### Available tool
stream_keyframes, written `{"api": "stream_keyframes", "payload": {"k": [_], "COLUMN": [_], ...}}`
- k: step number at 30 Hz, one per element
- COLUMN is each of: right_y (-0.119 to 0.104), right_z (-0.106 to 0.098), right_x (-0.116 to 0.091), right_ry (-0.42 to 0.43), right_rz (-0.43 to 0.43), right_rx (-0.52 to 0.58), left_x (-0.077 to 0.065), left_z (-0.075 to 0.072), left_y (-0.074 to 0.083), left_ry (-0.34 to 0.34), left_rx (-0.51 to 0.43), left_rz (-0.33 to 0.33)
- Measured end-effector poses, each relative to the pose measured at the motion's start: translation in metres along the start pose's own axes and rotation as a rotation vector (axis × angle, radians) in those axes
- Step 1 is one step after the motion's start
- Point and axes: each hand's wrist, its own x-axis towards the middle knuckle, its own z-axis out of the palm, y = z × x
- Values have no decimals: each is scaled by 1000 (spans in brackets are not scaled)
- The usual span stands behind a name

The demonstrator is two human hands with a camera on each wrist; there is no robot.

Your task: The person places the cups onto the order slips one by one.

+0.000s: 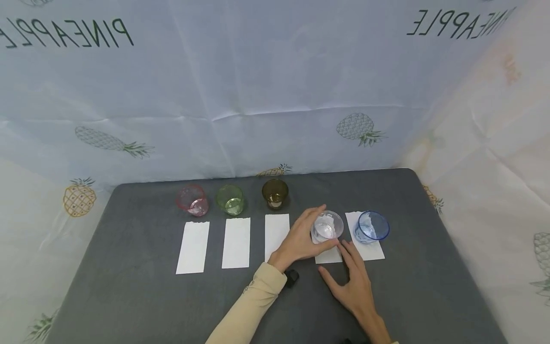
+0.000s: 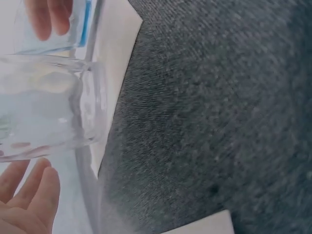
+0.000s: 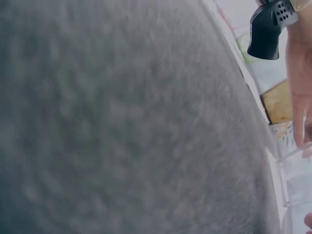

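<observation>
- Two tumblers sit over paper strips (image 1: 192, 248): the clear tumbler (image 1: 327, 226) and blue tumbler (image 1: 372, 227).
- Three stand behind strips, off the paper: pink tumbler (image 1: 192, 200), green tumbler (image 1: 230, 199), brown tumbler (image 1: 275, 192).
- Left hand (image 1: 302, 237): thumb and fingers curve round the clear tumbler.
- Right hand (image 1: 355, 289): fingers spread, holding nothing.
- Left wrist view alone shows the clear tumbler's base side-on; only the head view shows all strips.
</observation>
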Motion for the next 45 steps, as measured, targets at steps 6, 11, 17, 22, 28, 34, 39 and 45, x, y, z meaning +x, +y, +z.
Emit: {"api": "stream_keyframes", "payload": {"k": [6,11,17,22,28,34,39,45], "right_y": [-11,-24,-38,-48,-58,-61,-60,-56], "right_z": [-4,-6,-1,11,25,39,50,58], "right_x": [0,4,11,17,24,29,33,38], "right_ry": [89,96,66,26,-74,-136,-156,-177], "right_rz": [-118,-222,-286,-328,-315,-295,-299,-288], "right_rx": [111,207,274,299,281,252,202,194], "left_x": [-3,-4,-5,-6,-4,1,5,12], "left_z": [-15,-36,-62,-82,-103,-118,-126,-132], "left_y": [3,3,-4,-13,-24,-35,-42,-45], "left_ry": [45,92,142,167,184,183,177,146], "left_rx": [-18,-19,16,66,113,147,173,197], "left_rz": [30,73,62,30,29,32,31,1]}}
